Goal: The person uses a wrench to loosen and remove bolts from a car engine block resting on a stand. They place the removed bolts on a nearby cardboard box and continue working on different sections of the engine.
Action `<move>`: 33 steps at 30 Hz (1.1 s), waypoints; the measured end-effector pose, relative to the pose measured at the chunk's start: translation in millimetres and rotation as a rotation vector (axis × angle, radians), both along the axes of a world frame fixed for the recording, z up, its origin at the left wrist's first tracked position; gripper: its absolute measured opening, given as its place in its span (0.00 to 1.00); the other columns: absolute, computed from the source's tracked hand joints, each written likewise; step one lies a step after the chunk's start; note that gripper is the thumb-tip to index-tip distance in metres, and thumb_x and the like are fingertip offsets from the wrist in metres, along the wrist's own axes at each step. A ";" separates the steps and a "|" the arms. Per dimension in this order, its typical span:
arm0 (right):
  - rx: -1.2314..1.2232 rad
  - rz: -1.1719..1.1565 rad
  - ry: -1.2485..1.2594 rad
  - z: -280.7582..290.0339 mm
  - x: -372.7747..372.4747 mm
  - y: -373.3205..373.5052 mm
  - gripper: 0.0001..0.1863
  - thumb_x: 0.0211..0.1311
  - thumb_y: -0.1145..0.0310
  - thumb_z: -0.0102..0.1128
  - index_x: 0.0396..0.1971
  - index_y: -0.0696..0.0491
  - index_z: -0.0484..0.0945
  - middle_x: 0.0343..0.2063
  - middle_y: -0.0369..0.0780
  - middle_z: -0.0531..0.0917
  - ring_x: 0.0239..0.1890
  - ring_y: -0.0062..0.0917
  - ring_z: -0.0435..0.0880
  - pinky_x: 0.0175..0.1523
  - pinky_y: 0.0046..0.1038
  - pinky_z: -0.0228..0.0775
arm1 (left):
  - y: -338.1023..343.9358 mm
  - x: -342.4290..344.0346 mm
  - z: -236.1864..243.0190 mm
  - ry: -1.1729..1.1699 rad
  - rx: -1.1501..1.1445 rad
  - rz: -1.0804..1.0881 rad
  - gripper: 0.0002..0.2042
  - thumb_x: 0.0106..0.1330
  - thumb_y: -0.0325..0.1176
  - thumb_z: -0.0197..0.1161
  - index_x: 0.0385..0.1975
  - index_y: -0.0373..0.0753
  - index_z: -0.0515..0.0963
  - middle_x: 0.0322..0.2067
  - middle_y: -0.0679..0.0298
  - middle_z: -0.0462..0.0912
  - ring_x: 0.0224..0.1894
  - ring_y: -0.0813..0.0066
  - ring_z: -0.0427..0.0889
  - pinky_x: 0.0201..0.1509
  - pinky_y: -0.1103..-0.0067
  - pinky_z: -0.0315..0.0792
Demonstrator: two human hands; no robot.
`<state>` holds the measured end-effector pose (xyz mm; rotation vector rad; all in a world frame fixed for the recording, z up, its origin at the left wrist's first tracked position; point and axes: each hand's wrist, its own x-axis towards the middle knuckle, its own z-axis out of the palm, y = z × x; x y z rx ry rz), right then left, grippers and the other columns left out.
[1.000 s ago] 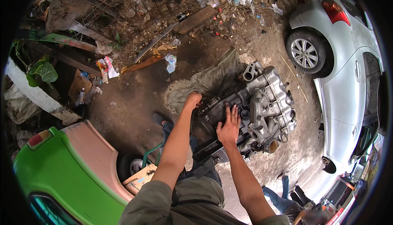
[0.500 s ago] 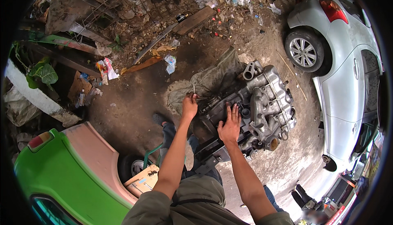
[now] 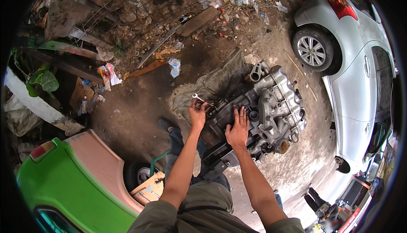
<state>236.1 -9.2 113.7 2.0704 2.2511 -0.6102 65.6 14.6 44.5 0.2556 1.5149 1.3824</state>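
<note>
A grey car engine (image 3: 275, 106) lies on a dirty sack (image 3: 216, 82) on the dirt ground. My left hand (image 3: 197, 113) is closed around a small metal wrench (image 3: 197, 97) at the engine's left edge, its ring end sticking up past my fingers. My right hand (image 3: 238, 129) rests flat with fingers spread on the dark near side of the engine. Both forearms reach in from the lower edge over my legs.
A silver car (image 3: 356, 72) stands at the right, its rear wheel (image 3: 311, 50) near the engine. A green and pink vehicle body (image 3: 72, 178) is at the lower left. Planks, rubble and litter (image 3: 169, 29) cover the ground beyond. Another person's legs (image 3: 316, 199) show at the lower right.
My left hand has pulled back from the sack toward me and now holds the wrench upright at the engine's edge. My right hand has stayed on the engine.
</note>
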 end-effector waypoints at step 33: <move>0.027 0.014 -0.006 0.0 0.7 -0.7 0.45 0.59 0.64 0.57 0.77 0.46 0.51 0.77 0.49 0.53 0.79 0.41 0.51 0.80 0.43 0.44 | -17.1 -26.1 9.8 0.357 0.332 -0.576 0.10 0.64 0.08 0.55 0.37 0.31 0.71 0.35 0.59 0.75 0.39 0.74 0.79 0.43 0.83 0.69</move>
